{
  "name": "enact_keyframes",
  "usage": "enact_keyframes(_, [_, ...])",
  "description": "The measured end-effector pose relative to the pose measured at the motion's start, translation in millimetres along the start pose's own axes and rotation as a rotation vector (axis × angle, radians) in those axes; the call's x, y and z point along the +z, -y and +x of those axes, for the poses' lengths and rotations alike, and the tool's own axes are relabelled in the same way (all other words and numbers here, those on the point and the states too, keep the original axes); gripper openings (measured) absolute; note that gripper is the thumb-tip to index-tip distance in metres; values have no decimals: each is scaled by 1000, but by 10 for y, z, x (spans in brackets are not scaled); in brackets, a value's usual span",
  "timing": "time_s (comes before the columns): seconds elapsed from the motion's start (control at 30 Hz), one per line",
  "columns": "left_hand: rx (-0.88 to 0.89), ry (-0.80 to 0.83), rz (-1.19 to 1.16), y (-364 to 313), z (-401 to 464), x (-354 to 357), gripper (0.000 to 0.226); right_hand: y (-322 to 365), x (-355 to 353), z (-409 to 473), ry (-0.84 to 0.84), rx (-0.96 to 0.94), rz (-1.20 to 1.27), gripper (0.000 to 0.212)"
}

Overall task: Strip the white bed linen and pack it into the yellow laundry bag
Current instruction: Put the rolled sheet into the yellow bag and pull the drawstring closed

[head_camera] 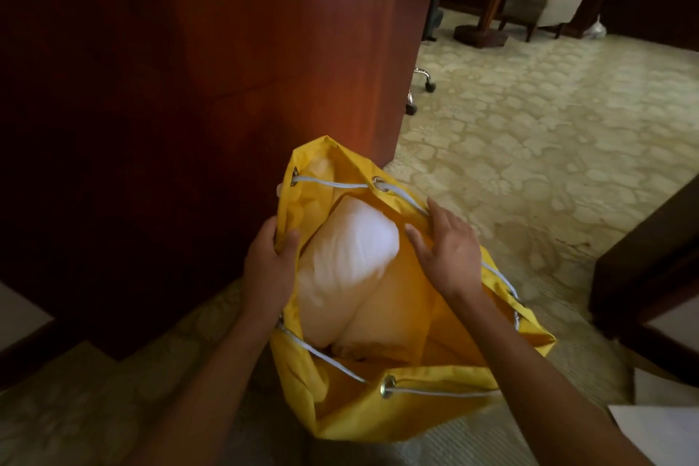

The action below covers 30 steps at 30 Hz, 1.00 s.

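Yellow laundry bag (378, 412) stood open on the patterned carpet (548, 132), right against a dark wood panel (189, 87). White linen (348, 261) sat bundled inside. Left hand (266, 265) pinched the left rim, thumb inside, fingers outside. Right hand (446, 250) gripped the right rim by the white drawstring (404, 195), fingers curled over the edge.

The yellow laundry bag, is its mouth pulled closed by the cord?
No, the yellow laundry bag gapes open, showing white linen inside.
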<state>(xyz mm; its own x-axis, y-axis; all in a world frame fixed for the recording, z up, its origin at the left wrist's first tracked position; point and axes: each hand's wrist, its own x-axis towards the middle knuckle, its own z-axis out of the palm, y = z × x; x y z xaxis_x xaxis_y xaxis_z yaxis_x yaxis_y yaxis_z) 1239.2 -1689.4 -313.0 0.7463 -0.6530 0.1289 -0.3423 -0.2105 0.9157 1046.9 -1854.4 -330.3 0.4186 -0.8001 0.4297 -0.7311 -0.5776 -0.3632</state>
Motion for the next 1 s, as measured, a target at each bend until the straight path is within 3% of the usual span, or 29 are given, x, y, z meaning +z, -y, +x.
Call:
enact_keyframes(0.1, [-11, 3, -26, -33, -3, 12, 34, -153, -41, 19, 65, 75, -89, 54])
enact_keyframes(0.23, [-16, 7, -44, -67, -20, 6, 35, -392, -13, -53, 100, 20, -146, 61])
enact_keyframes(0.4, [-8, 20, -51, -94, -73, 35, 33, -571, 89, -222, 58, -65, -195, 54])
enact_keyframes(0.57, [29, 65, -60, -80, -80, 81, 32, -517, 38, -133, 179, 168, 162, 47])
enact_keyframes(0.73, [119, 53, -25, -115, -65, 178, 27, -130, -290, 44, 207, 213, 502, 43])
enact_keyframes(0.87, [160, 10, -75, -394, 26, 228, 18, 136, -476, 306, 113, 255, 667, 41])
enact_keyframes(1.0, [234, -52, -99, -792, 344, 177, 28, 152, -652, 589, 37, 328, 700, 46])
